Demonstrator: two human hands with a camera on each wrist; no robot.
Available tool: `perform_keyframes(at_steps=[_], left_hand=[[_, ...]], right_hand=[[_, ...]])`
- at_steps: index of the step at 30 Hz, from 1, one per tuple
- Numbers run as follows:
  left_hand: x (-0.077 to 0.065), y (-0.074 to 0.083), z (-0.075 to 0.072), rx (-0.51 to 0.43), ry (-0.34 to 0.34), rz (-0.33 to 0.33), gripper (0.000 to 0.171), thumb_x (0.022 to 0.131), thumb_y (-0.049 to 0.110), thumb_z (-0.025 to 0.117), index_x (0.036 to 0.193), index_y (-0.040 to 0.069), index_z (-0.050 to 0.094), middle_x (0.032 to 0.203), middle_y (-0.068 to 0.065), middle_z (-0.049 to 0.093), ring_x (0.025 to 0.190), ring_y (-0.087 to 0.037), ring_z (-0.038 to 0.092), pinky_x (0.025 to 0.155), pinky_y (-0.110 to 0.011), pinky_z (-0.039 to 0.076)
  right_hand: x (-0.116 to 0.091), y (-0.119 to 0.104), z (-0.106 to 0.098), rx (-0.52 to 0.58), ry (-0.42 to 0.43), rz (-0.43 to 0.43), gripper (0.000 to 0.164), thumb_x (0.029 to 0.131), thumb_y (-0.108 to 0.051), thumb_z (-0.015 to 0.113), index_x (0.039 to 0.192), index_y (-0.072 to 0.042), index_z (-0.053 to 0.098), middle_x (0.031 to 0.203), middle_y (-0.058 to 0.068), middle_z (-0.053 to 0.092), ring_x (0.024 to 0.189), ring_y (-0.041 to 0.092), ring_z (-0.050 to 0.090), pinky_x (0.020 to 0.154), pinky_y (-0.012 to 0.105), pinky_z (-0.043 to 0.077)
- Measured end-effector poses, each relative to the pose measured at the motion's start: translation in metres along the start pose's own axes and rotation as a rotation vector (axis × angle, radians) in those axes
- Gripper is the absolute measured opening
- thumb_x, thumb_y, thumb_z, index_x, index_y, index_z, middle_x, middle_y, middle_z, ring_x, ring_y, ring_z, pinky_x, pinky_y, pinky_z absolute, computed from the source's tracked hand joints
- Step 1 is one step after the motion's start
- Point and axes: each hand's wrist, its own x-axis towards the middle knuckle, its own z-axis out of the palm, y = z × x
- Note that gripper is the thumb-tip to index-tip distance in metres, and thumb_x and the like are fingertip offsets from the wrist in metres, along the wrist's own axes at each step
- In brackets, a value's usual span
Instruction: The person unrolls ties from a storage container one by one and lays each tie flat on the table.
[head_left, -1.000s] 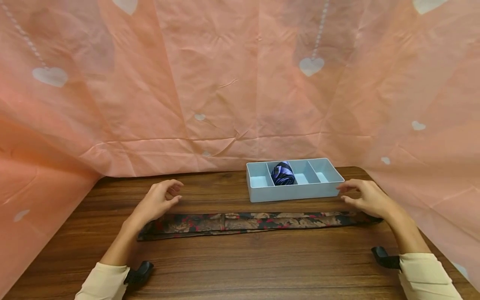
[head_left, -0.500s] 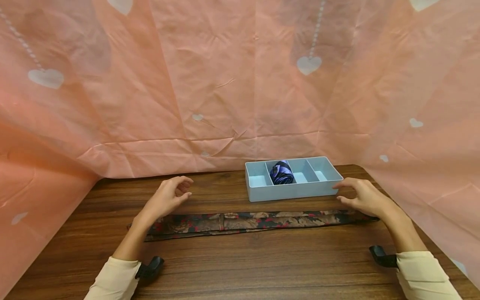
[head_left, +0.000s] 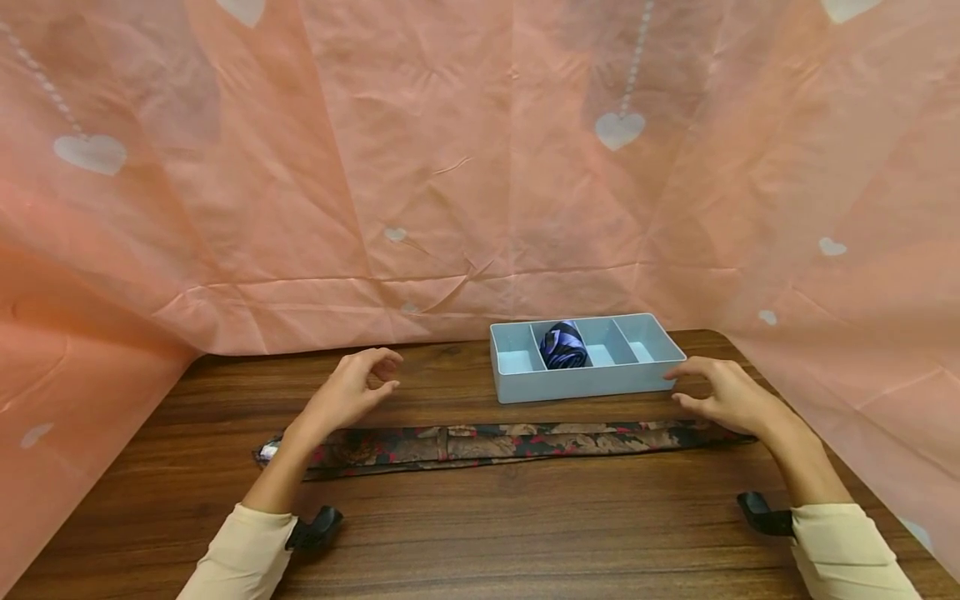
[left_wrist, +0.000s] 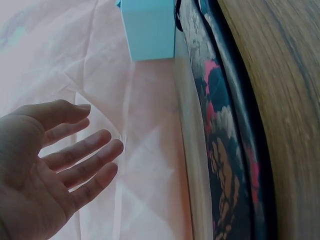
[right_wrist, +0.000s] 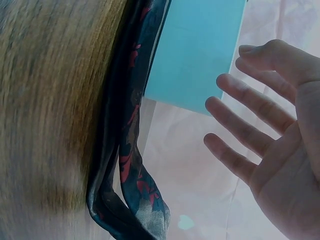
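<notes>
The left hand [head_left: 352, 392] hangs above the table [head_left: 517, 533], its fingers loosely bent, thumb apart from them, gripping nothing. The right hand [head_left: 727, 398] is held likewise, fingers relaxed and spaced apart, and also grips nothing. Between the two wrists and below both hands, a dark floral necktie [head_left: 487, 443] lies stretched along the table. One end passes under the left forearm and shows a small white patch [head_left: 268, 451] on its far side; the other end reaches the right wrist, where its layers part. Ahead of the tie, between the hands but nearer the right, sits a pale blue box [head_left: 592, 386] with four compartments. The right fingertips overlap its near corner in the head view; contact cannot be told. A rolled striped tie [head_left: 564, 346] fills the third compartment counted from the right hand. Beyond both hands hangs a peach cloth [head_left: 450, 183] with white hearts.
</notes>
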Motion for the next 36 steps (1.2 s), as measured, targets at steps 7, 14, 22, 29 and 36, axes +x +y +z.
perform_keyframes(at_steps=[7, 14, 22, 29, 36], left_hand=[[0.007, 0.005, 0.008, -0.003, -0.004, 0.019, 0.03, 0.096, 0.001, 0.07, 0.124, -0.007, 0.064, 0.105, -0.016, 0.071, 0.096, -0.034, 0.07, 0.081, -0.047, 0.059], [0.012, 0.013, 0.018, -0.026, -0.019, 0.011, 0.031, 0.095, 0.002, 0.071, 0.125, -0.006, 0.064, 0.11, -0.018, 0.07, 0.1, -0.039, 0.069, 0.083, -0.049, 0.059], [0.022, 0.024, 0.029, -0.031, -0.051, 0.026, 0.034, 0.096, 0.003, 0.071, 0.127, -0.008, 0.064, 0.114, -0.018, 0.07, 0.102, -0.036, 0.068, 0.087, -0.048, 0.058], [0.029, 0.028, 0.036, -0.037, -0.041, 0.055, 0.032, 0.095, 0.004, 0.073, 0.125, -0.004, 0.066, 0.113, -0.016, 0.07, 0.101, -0.034, 0.069, 0.087, -0.05, 0.058], [0.035, 0.035, 0.039, -0.048, -0.044, 0.052, 0.033, 0.095, 0.005, 0.073, 0.126, -0.004, 0.066, 0.114, -0.018, 0.07, 0.102, -0.035, 0.069, 0.09, -0.05, 0.057]], right_hand=[[0.001, -0.003, 0.0, 0.021, -0.024, 0.014, 0.029, 0.084, -0.008, 0.084, 0.11, 0.002, 0.075, 0.107, 0.016, 0.076, 0.105, 0.045, 0.069, 0.086, 0.062, 0.054], [0.003, -0.008, 0.003, 0.038, -0.037, 0.022, 0.033, 0.085, -0.014, 0.085, 0.113, 0.003, 0.075, 0.11, 0.018, 0.075, 0.107, 0.047, 0.068, 0.089, 0.063, 0.053], [0.005, -0.012, 0.008, 0.023, -0.037, -0.022, 0.033, 0.085, -0.015, 0.085, 0.112, 0.001, 0.075, 0.108, 0.012, 0.075, 0.088, 0.026, 0.071, 0.079, 0.051, 0.057], [0.007, -0.014, 0.01, 0.023, -0.037, -0.045, 0.031, 0.085, -0.013, 0.084, 0.111, 0.0, 0.075, 0.108, 0.011, 0.075, 0.093, 0.032, 0.071, 0.079, 0.053, 0.057], [0.006, -0.015, 0.011, 0.036, -0.052, -0.041, 0.032, 0.086, -0.013, 0.084, 0.113, 0.0, 0.074, 0.11, 0.012, 0.074, 0.101, 0.039, 0.07, 0.082, 0.057, 0.056]])
